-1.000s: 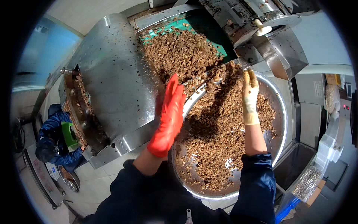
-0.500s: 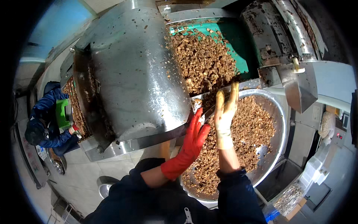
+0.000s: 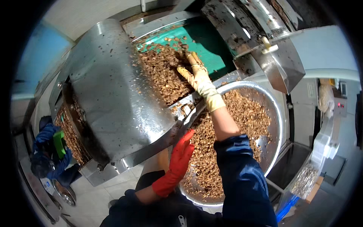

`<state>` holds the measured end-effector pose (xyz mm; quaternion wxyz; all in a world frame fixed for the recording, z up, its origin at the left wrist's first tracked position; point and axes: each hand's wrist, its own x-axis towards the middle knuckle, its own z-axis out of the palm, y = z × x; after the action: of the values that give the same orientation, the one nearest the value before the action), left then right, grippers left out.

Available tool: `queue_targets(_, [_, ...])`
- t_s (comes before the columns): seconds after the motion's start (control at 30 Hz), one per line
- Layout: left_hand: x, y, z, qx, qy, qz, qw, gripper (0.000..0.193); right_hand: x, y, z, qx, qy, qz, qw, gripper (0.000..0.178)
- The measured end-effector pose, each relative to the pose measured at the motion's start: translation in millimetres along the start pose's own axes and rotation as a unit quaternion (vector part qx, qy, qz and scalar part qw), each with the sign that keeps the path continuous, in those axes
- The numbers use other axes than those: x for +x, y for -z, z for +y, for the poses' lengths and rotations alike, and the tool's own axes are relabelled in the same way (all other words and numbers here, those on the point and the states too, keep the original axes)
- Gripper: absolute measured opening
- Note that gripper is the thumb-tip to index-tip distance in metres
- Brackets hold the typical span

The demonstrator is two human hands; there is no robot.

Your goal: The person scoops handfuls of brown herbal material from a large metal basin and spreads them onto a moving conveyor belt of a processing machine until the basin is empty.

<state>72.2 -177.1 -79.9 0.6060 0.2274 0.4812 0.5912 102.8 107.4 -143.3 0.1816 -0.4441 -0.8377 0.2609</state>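
My right hand (image 3: 197,75), in a pale yellow glove with darker, stained fingertips, reaches over a green conveyor belt (image 3: 211,47). Its fingers are stretched out and touch the right edge of a heap of brown pieces (image 3: 162,70) that look like walnut kernels. A wide round metal bowl (image 3: 279,125) holds more such pieces (image 3: 245,113) and sits below my right forearm. My left hand (image 3: 182,154), in a red rubber glove, is held at the bowl's left side, fingers extended and nothing in them.
A curved metal hood (image 3: 113,79) covers the belt on the left. Beyond it, a person in dark blue (image 3: 53,151) is beside the machine's far end, near a green plastic item (image 3: 59,143). A metal chute (image 3: 281,68) juts out above the bowl at right.
My right hand has moved forward from above the bowl to the heap on the belt. My left hand stays near the bowl, now farther from the right. The whole view has shifted.
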Motion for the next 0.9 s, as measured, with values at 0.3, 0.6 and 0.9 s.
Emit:
queue_targets(0.3, [-37, -2, -86, -0.03, 0.252, -0.065, 0.965, 0.058, -306, 131, 82, 0.152, -0.214, 0.155, 0.952, 0.048])
queue_targets(0.6, [-130, -33, -212, -0.185, 0.601, 0.277, 0.727, 0.088, -657, 172, 246, 0.351, -0.646, 0.269, 0.623, 0.069])
queue_targets(0.9, [-29, -47, -253, -0.251, 0.39, 0.291, 0.837, 0.101, -482, 78, 241, 0.32, -0.63, 0.284, 0.648, 0.051])
